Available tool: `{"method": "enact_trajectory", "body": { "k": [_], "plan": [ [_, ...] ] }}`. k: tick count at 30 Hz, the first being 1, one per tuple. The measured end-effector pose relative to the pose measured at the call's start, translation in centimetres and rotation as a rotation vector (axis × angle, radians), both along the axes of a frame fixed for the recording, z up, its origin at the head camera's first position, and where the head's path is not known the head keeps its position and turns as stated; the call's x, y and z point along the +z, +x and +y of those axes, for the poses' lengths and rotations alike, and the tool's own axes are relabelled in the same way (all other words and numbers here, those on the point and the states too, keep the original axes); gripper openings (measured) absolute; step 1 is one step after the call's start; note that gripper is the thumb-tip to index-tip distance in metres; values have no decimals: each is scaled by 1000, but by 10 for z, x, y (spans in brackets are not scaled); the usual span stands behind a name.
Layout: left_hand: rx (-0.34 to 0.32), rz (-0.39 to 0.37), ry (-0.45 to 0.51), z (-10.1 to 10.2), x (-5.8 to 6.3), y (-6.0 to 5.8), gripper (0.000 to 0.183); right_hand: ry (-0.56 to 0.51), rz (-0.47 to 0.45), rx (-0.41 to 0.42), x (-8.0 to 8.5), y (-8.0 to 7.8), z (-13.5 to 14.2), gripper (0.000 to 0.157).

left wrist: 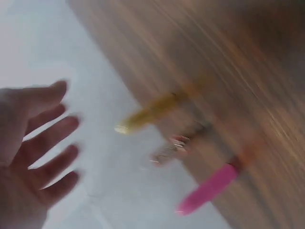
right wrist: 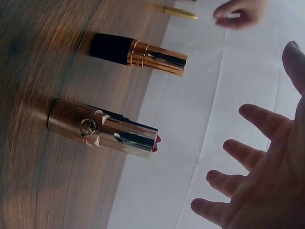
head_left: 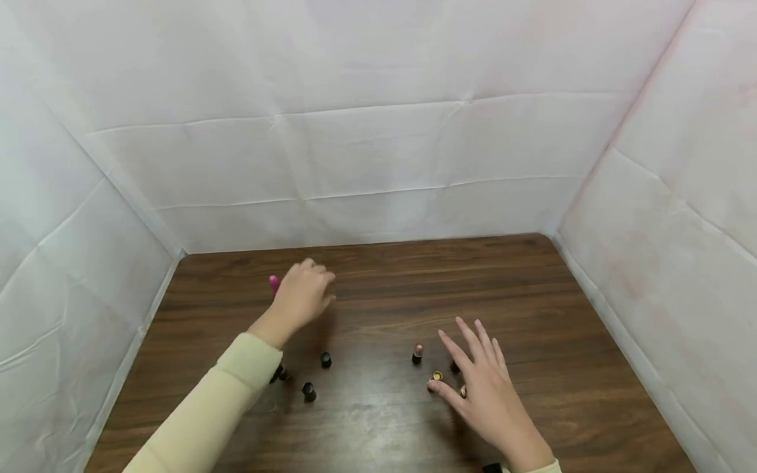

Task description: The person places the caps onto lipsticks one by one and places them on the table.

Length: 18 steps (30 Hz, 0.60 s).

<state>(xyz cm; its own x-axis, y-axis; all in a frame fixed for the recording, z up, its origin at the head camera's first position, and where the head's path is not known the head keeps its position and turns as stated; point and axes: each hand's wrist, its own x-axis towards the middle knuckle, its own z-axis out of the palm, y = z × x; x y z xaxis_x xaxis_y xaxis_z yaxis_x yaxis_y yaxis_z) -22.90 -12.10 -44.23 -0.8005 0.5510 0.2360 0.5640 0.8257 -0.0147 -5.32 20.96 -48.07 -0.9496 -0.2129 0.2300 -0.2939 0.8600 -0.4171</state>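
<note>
My left hand [head_left: 303, 290] is over the back left of the table, beside a pink tube [head_left: 275, 283]. In the left wrist view, its fingers are loosely spread and hold nothing. That pink tube, a yellow-gold tube [left wrist: 152, 112] and a small patterned tube [left wrist: 178, 143] stand near it, all blurred. My right hand [head_left: 483, 387] hovers, fingers spread, over several lipsticks at the right and grips none. Nearest to it in the right wrist view are a gold lipstick [right wrist: 107, 128] with a ring ornament and red tip, and a black-and-gold lipstick tube [right wrist: 138, 55].
An uncapped lipstick [head_left: 418, 353] stands left of the right hand. Small black caps or tubes [head_left: 309, 392] stand at the front left, partly near the left sleeve [head_left: 236, 378]. White cloth walls [head_left: 367, 151] border the brown wooden table [head_left: 372, 315] at its back and sides.
</note>
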Motion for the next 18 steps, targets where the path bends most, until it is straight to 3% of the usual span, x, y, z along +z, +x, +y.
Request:
{"method": "enact_trajectory", "body": {
  "k": [5, 9, 12, 18],
  "plan": [
    [-49, -242, -79, 0, 1, 40, 33, 4, 1, -12, 0, -2, 3, 81],
    [-30, -355, -164, -1, -10, 51, 29, 3, 8, -5, -2, -3, 2, 82],
    [-35, -358, -233, 1, -19, 54, 28, 1, 7, 2, -3, -4, 1, 82],
    [-95, -204, -386, 15, -31, 61, 28, 0, 13, -4, -4, -3, 1, 83]
  ]
}}
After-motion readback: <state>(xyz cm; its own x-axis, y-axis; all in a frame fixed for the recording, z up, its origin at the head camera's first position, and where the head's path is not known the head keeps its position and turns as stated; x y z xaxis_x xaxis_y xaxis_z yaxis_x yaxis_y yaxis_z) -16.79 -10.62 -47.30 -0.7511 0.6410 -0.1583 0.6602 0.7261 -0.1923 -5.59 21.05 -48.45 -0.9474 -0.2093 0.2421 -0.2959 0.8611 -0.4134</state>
